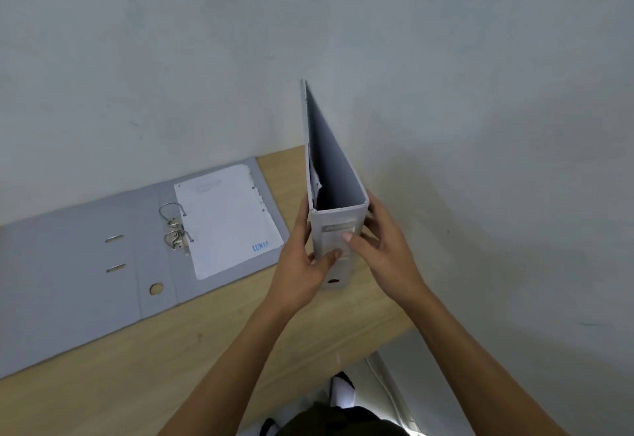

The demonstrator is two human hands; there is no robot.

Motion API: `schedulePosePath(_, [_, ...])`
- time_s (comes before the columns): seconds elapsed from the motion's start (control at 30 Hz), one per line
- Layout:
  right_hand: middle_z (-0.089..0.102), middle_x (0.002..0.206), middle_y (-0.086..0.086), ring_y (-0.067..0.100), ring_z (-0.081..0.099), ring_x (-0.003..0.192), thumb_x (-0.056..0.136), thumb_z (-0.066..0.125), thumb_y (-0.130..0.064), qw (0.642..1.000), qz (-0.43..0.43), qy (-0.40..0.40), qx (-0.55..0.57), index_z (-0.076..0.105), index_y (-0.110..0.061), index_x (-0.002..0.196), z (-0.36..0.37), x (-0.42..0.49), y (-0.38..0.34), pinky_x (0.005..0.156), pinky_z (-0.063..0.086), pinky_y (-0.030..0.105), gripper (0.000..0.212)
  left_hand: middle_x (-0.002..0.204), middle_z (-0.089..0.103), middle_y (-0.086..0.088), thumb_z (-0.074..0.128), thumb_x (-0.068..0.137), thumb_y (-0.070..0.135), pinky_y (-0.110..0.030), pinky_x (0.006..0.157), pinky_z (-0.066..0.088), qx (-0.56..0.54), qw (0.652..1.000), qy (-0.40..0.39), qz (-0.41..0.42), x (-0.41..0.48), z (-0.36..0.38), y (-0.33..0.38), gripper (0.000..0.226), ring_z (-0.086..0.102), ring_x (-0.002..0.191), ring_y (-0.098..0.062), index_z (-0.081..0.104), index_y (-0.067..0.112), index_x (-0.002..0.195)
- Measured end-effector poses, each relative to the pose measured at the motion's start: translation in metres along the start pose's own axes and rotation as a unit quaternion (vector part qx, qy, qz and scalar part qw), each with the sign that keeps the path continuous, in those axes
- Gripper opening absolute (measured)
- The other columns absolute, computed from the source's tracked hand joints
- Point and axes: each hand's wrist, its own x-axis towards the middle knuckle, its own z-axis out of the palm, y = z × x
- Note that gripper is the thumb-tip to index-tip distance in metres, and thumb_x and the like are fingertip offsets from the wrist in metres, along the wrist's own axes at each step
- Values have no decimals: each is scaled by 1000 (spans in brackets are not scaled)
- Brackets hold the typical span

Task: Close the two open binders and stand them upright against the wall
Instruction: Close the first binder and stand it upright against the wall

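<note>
A grey closed binder (334, 168) stands upright on the wooden table (192, 343), its spine toward me and its far edge at the wall (308, 41). My left hand (303, 264) grips the spine's left side with the thumb across the label. My right hand (384, 247) holds the right side, thumb on the spine. A second grey binder (85, 264) lies flat and open to the left, its ring mechanism (175, 226) open and a white sheet (230, 219) on its right half.
The table's right end stops just past the upright binder, with floor (404, 360) and a white cable below it. My feet and dark clothing show at the bottom edge. The open binder's left cover runs out of view at the left.
</note>
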Motion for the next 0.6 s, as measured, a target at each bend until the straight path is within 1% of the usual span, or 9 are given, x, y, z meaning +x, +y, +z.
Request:
schedulePosePath(0.07, [61, 140, -7, 9, 61, 126, 91, 67, -16, 1000, 9, 14, 9, 42, -25, 151, -12, 8, 5, 91, 54, 21, 65, 155, 50, 8, 75, 89, 15, -22, 92, 58, 21, 1000, -18, -6, 14, 6, 0, 95, 56, 131, -2, 15, 30, 161])
schedulePosePath(0.1, [63, 137, -13, 5, 61, 125, 92, 67, -16, 1000, 13, 18, 10, 45, -30, 148, -17, 11, 7, 89, 54, 18, 62, 154, 50, 7, 76, 88, 16, -21, 90, 59, 36, 999, -28, -13, 21, 9, 0, 98, 60, 126, -3, 13, 30, 162])
schedulePosePath(0.17, [65, 129, -25, -1, 62, 121, 92, 68, -18, 999, 26, 17, 9, 49, -40, 140, -27, 16, 13, 87, 53, 14, 56, 151, 53, 0, 81, 83, 17, -17, 85, 59, 63, 996, -54, -35, 35, 14, -4, 105, 63, 114, -1, 11, 24, 162])
schedulePosePath(0.23, [66, 126, -29, -4, 62, 120, 91, 69, -28, 999, 46, 6, 9, 50, -45, 135, -34, 20, 21, 86, 53, 12, 51, 149, 54, -4, 84, 80, 17, -9, 77, 55, 83, 993, -72, -46, 46, 18, -10, 109, 62, 111, 0, 11, 17, 161])
schedulePosePath(0.3, [66, 125, -30, -6, 61, 119, 88, 69, -37, 998, 64, -2, 11, 50, -47, 133, -39, 26, 28, 85, 53, 11, 50, 151, 51, -6, 85, 80, 17, -6, 77, 53, 102, 990, -82, -44, 56, 24, -16, 113, 61, 123, -12, 7, 12, 161])
schedulePosePath(0.37, [67, 125, -29, -6, 61, 119, 87, 69, -39, 997, 72, 0, 24, 51, -43, 135, -41, 33, 36, 85, 53, 11, 52, 154, 48, -6, 85, 80, 18, -6, 81, 53, 108, 990, -80, -41, 65, 29, -21, 115, 55, 132, -21, 4, 11, 161])
schedulePosePath(0.47, [68, 126, -26, -3, 63, 119, 87, 69, -47, 997, 67, 15, 31, 51, -31, 144, -44, 48, 45, 85, 54, 13, 62, 151, 51, -4, 85, 80, 19, -8, 80, 54, 111, 991, -64, -44, 81, 35, -24, 116, 57, 130, -19, 3, 14, 161])
schedulePosePath(0.53, [68, 125, -23, -1, 64, 118, 85, 66, -57, 996, 75, 30, 33, 52, -35, 142, -45, 58, 48, 83, 55, 14, 63, 148, 53, -2, 84, 80, 19, -6, 78, 54, 112, 991, -56, -41, 94, 38, -25, 117, 58, 125, -16, 1, 19, 162])
schedulePosePath(0.6, [69, 122, -23, -3, 64, 115, 85, 61, -61, 995, 91, 34, 25, 54, -46, 135, -45, 67, 51, 81, 54, 13, 52, 150, 51, -1, 83, 81, 19, -4, 80, 53, 118, 991, -52, -36, 107, 40, -25, 117, 55, 124, -10, -2, 23, 162])
